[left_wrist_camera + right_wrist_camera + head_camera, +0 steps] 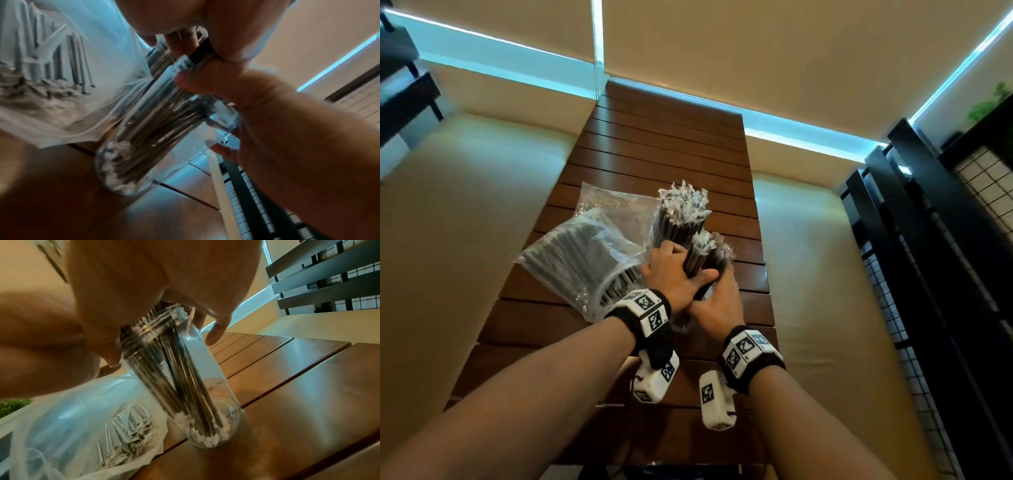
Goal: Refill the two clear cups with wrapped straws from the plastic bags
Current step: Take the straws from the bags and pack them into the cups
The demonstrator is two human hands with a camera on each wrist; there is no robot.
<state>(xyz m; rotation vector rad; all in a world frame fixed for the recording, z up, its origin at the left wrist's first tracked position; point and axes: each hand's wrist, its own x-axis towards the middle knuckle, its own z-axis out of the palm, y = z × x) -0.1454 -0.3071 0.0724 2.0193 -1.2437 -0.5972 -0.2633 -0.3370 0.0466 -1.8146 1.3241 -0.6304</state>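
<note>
A clear cup [207, 402] stands on the wooden slat table [654, 144], part filled with dark wrapped straws [174, 378]. My right hand [719, 305] holds this cup just below its rim, thumb on one side and fingers [216, 331] on the other. My left hand [671, 270] grips the top of the straw bundle [703, 253] that sticks out of the cup [131, 159]. Behind it, a second cup's straws [681, 212] pack it full. A plastic bag of straws [585, 260] lies to the left.
The bag [92, 426] lies right against the near cup's left side. Cream cushioned benches flank the table [287, 378] on both sides. A dark slatted chair back [928, 240] stands at the right.
</note>
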